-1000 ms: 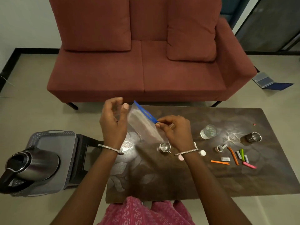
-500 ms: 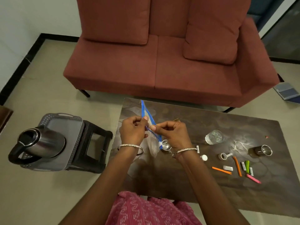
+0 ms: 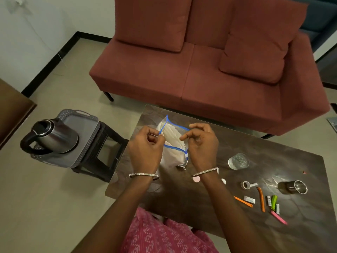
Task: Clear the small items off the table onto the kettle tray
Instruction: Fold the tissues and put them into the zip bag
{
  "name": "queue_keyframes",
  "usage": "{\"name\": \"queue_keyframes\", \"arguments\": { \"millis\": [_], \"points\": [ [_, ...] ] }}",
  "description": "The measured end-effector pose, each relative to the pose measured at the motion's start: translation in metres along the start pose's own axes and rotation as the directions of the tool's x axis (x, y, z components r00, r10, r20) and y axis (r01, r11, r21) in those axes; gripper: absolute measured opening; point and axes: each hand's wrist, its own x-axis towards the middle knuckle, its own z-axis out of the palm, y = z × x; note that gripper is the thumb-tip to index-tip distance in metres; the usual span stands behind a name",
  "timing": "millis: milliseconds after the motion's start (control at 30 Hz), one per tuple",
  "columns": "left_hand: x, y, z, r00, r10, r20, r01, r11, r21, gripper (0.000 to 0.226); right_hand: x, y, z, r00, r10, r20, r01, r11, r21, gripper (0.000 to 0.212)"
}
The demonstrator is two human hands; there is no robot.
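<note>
— Hands first: what are yours doing?
— Your left hand (image 3: 145,145) and right hand (image 3: 199,143) each pinch the blue-edged rim of the plastic bag (image 3: 171,143), holding its mouth spread above the table (image 3: 209,198).
— And the small items?
— Coloured sticks (image 3: 261,199) and packets lie at the near right, well apart from the tray (image 3: 85,128) holding the kettle (image 3: 52,137), left.

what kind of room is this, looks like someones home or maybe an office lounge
Most likely a living room or lounge, home or office unclear. A red two-seat sofa with a loose cushion faces a low dark coffee table, and an electric kettle sits on a tray on a stool.
</note>
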Motion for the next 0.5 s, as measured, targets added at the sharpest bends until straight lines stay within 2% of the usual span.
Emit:
{"name": "queue_keyframes", "arguments": {
  "millis": [67, 167, 333, 433, 500],
  "points": [
    [-0.009, 0.001, 0.002, 1.000, 0.019, -0.003, -0.019, 0.999, -0.040, 0.010, -0.002, 0.006, -0.004, 0.995, -0.069, 0.071, 0.077, 0.989, -0.124, 0.045],
    [-0.021, 0.001, 0.005, 1.000, 0.022, 0.000, -0.022, 0.997, -0.074, 0.009, -0.002, 0.008, -0.008, 0.973, -0.079, 0.217, 0.132, 0.962, -0.239, 0.041],
    [-0.032, -0.001, 0.005, 0.998, 0.041, 0.051, -0.036, 0.995, -0.092, 0.008, -0.006, 0.006, -0.011, 0.933, -0.138, 0.332, 0.221, 0.948, -0.227, 0.032],
    [-0.033, 0.001, 0.004, 0.994, 0.056, 0.092, -0.043, 0.990, -0.136, 0.006, -0.007, 0.000, -0.011, 0.886, -0.106, 0.452, 0.232, 0.944, -0.233, 0.018],
    [-0.031, 0.003, 0.002, 0.991, 0.080, 0.110, -0.064, 0.988, -0.144, 0.004, -0.006, -0.005, -0.011, 0.859, -0.057, 0.509, 0.220, 0.938, -0.267, 0.019]
  ]
}}
